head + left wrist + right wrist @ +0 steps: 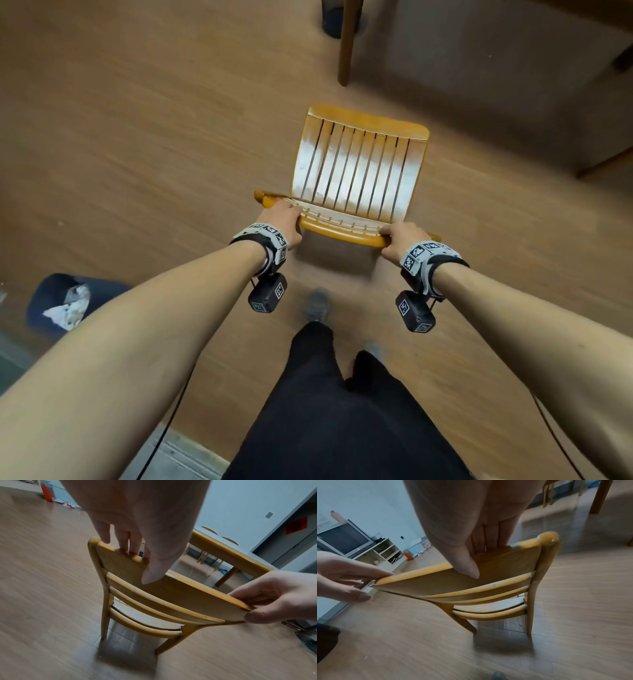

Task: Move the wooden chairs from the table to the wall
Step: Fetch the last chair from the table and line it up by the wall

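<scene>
A yellow wooden chair [356, 171] with a slatted seat stands before me on the wood floor, its back toward me. My left hand [282, 219] grips the left end of the top back rail [137, 566], fingers over the far side and thumb on the near face. My right hand [399, 236] grips the right end of the same rail [505, 562] the same way. The chair's rear legs [104, 626] look just above or barely on the floor; I cannot tell which. The wooden table [228, 553] lies beyond the chair, with more chairs behind it.
A table leg [346, 44] stands just past the chair. A dark bin [65, 301] with crumpled paper sits at my left near a grey threshold [178, 455]. A TV on a low shelf unit [346, 539] lines the pale wall. My feet [317, 305] are right behind the chair.
</scene>
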Motion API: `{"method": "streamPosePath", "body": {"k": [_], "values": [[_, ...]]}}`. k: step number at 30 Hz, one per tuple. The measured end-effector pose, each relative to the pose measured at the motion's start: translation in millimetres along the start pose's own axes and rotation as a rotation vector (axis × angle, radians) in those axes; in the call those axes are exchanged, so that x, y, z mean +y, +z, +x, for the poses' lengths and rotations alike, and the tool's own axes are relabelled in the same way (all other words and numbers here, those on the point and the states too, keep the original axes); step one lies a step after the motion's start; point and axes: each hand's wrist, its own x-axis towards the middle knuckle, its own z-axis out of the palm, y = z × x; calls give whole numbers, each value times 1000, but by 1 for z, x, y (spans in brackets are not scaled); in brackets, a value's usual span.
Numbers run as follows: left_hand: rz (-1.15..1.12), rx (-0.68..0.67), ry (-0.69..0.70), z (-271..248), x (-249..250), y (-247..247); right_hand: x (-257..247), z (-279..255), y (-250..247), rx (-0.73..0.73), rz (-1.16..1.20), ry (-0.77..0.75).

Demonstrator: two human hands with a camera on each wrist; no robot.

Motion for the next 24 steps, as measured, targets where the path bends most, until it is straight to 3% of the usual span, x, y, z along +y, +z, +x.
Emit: {"method": "streamPosePath", "body": {"k": [13,24], "values": [[214,-142,175,50,-15,-21,-11,32,-1,-43,-93,7],[137,-114,203,112,11,-150,2,60,-137,45,-25,63]]}}
